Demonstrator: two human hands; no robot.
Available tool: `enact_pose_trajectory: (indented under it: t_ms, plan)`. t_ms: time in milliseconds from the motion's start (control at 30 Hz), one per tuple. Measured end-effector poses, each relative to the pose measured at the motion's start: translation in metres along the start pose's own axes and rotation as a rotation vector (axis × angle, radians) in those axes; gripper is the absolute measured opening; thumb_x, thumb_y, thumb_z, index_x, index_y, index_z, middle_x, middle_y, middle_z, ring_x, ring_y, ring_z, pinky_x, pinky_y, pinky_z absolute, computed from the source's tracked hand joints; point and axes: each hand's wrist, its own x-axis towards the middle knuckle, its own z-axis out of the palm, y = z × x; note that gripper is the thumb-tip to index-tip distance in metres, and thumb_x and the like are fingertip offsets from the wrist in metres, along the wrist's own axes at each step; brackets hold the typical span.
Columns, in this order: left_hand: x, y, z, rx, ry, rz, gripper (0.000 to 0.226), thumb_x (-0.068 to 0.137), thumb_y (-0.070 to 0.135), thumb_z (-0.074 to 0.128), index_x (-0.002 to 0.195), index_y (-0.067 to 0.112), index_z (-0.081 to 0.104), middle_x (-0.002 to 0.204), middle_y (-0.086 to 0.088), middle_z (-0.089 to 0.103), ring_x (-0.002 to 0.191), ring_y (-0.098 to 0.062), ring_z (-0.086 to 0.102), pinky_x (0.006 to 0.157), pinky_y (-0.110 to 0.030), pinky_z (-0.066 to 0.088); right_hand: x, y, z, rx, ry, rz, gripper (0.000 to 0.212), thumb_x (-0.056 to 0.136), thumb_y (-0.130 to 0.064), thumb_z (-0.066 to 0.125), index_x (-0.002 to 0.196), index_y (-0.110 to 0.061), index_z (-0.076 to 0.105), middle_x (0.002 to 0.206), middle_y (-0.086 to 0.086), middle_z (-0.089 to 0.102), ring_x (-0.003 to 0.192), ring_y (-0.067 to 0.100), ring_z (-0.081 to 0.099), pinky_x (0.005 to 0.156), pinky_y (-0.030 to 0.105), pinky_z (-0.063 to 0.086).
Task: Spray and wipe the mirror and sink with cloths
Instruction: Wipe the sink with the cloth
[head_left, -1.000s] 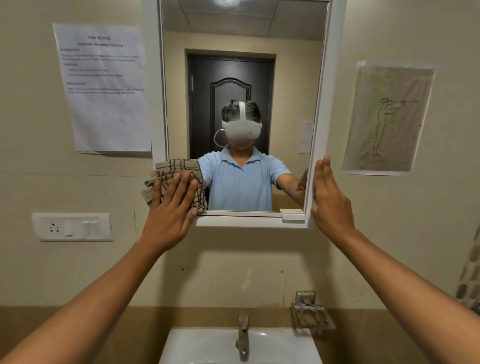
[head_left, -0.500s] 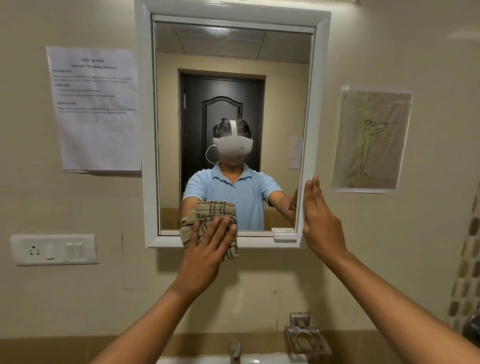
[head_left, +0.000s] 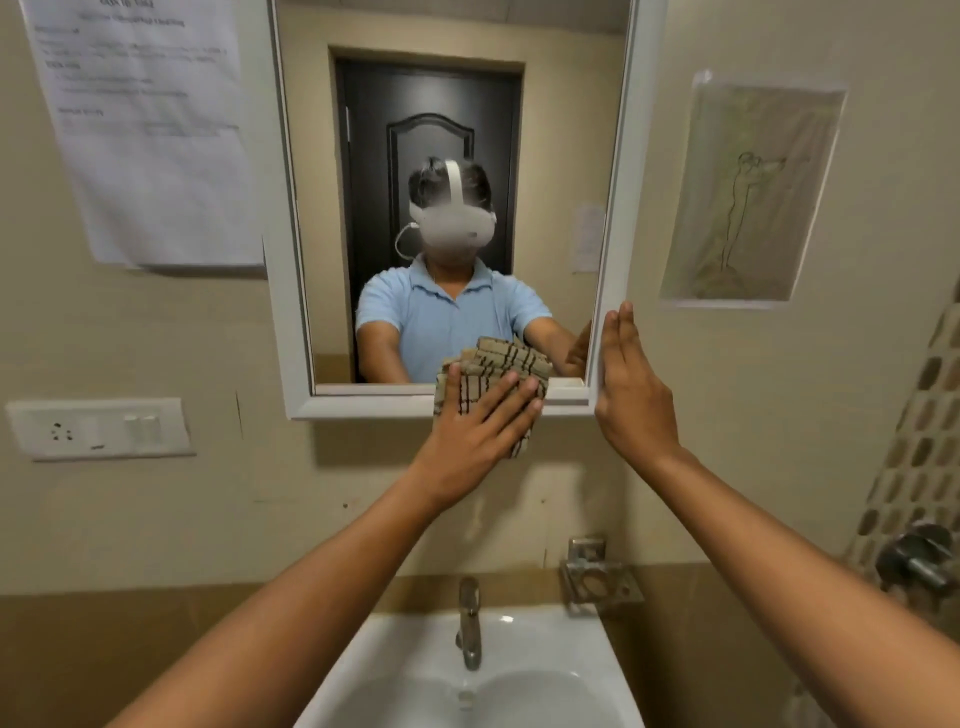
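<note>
While the left hand (head_left: 475, 441) lies flat with fingers straight on a folded checked cloth (head_left: 498, 379), it presses that cloth against the bottom edge of the white-framed mirror (head_left: 457, 104), near its lower right corner — the cloth overlaps both the glass and the frame's lower rail. The right hand (head_left: 631, 389) is open too, fingers straight and together, its palm set against the outer side of the frame's right edge just above that same corner. The two hands are near each other but apart. In the glass a person in a light blue polo shirt and a white headset is reflected before a dark door. Below, a white sink (head_left: 587, 649) juts from the wall with a metal tap (head_left: 469, 621) at its back edge and a metal soap holder (head_left: 600, 579) mounted just beside its rear right corner. A printed sheet (head_left: 140, 130) hangs left of the mirror, a line drawing (head_left: 748, 192) right of it — and a switch plate (head_left: 98, 428) sits below the sheet.
</note>
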Motion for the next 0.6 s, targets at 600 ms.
enact_pose_trajectory:
  t_ms: [600]
  plan:
    - [-0.255, 0.085, -0.027, -0.849, -0.504, -0.817, 0.081, 0.075, -0.017, 0.046, 0.147, 0.021, 0.042, 0.153, -0.005, 0.042, 0.136, -0.030, 0.045, 0.111, -0.045, 0.036, -0.269, -0.061, 0.082, 0.154, -0.565, -0.013, 0.070, 0.100, -0.006, 0.036, 0.155, -0.023, -0.005, 0.160, -0.006, -0.016, 0.147, 0.008, -0.008, 0.119, 0.026, 0.011]
